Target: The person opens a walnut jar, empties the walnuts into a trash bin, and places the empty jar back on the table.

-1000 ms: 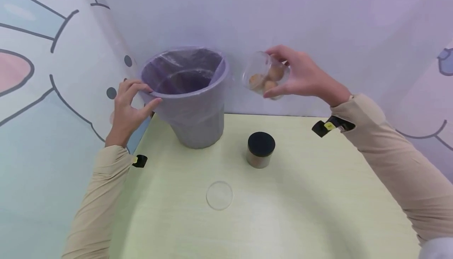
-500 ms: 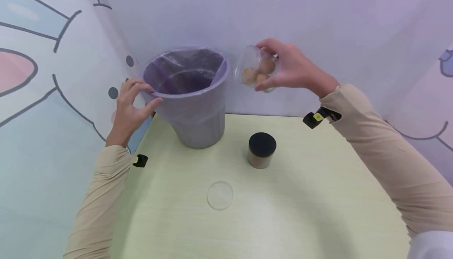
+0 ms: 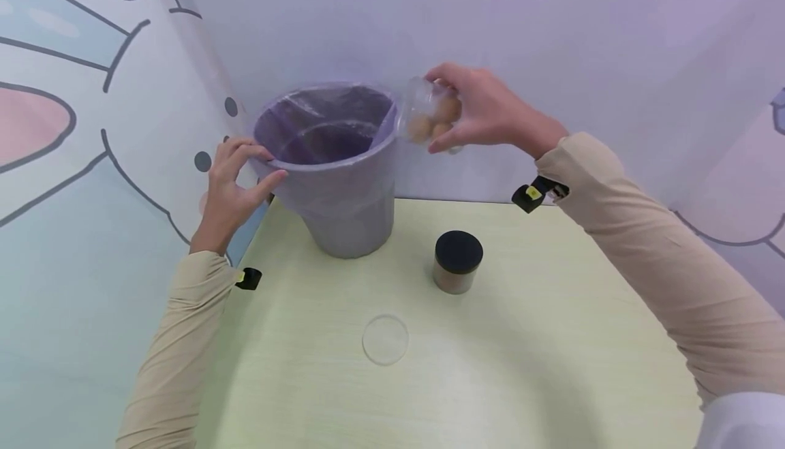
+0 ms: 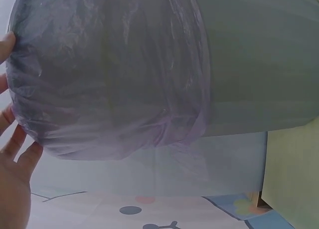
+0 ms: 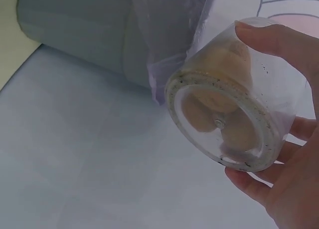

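Observation:
My right hand grips a clear plastic jar, tilted on its side with its mouth toward the trash bin. Inside lie a few round brown lumps, their kind unclear; dark specks mark the jar's base in the right wrist view. The jar's mouth is close to the bin's right rim. Lined with a thin purple bag, the bin stands at the back left of the table. With fingers over the near-left rim and thumb on the outside, my left hand holds the bin.
A jar with a black lid stands on the pale table, right of the bin. Nearer lies a clear round lid. Walls rise behind and to the left, close to the bin.
My right hand has carried the tilted jar left and slightly up, closer to the bin's rim. The brown lumps remain inside it. My left hand keeps its place on the bin.

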{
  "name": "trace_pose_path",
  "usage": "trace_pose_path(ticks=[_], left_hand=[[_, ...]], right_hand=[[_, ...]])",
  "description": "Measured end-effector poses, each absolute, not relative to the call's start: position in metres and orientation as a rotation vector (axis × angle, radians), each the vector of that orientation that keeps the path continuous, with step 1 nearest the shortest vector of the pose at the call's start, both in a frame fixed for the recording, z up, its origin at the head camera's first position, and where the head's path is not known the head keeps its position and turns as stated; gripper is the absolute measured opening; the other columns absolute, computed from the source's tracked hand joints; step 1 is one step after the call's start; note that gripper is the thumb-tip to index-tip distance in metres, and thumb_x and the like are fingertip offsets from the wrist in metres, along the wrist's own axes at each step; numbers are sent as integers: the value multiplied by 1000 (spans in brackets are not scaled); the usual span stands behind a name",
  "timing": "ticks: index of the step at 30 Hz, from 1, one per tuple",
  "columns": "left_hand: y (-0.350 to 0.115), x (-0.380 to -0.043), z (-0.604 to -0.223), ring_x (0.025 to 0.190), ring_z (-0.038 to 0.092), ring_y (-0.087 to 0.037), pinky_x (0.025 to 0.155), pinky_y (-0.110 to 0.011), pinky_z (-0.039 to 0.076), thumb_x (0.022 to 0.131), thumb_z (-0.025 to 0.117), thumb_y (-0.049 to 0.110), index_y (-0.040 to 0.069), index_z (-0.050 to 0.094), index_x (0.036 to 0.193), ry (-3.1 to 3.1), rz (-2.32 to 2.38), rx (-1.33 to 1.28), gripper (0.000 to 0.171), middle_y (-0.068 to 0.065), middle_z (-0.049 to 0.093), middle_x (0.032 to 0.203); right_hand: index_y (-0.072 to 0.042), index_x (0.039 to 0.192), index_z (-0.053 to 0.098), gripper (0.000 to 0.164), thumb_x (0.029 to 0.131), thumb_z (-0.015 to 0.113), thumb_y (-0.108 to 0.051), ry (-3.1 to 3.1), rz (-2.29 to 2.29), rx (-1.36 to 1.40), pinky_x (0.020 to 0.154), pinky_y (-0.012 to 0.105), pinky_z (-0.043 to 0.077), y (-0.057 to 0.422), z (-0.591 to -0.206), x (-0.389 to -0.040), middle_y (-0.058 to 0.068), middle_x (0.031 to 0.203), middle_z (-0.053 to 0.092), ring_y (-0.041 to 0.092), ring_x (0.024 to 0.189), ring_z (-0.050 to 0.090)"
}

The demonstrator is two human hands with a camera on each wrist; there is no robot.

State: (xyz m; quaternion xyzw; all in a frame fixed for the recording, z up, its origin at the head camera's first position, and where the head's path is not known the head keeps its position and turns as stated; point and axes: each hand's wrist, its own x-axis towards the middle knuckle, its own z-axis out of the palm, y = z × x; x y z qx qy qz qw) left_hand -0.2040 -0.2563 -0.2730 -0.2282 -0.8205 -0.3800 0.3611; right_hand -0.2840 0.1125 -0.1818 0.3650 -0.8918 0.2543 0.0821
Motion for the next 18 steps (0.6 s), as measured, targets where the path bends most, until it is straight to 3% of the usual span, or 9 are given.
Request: trace_pose_path(ticks=[11,18], left_hand=[[-256,-203,-272,110,42,-21,96,-29,31,72,76,-5,-8,62,94,-2132,-993,-566,26,-20,53,106],[-256,-203,-272,111,42,-19,97,-29,31,72,75,-5,-8,62,94,-2140,-1006,-553,26,-20,53,108]], right_hand=[[-8,137,42,88,64,85,-29,-2678,638,1092,77,39,46,94,-176,-288,13,120,57,26,99,53],[-9,139,42,88,64,84,-31,-2693,541,1059,87,45,42,86,-169,-289,12,122,56,28,107,51]])
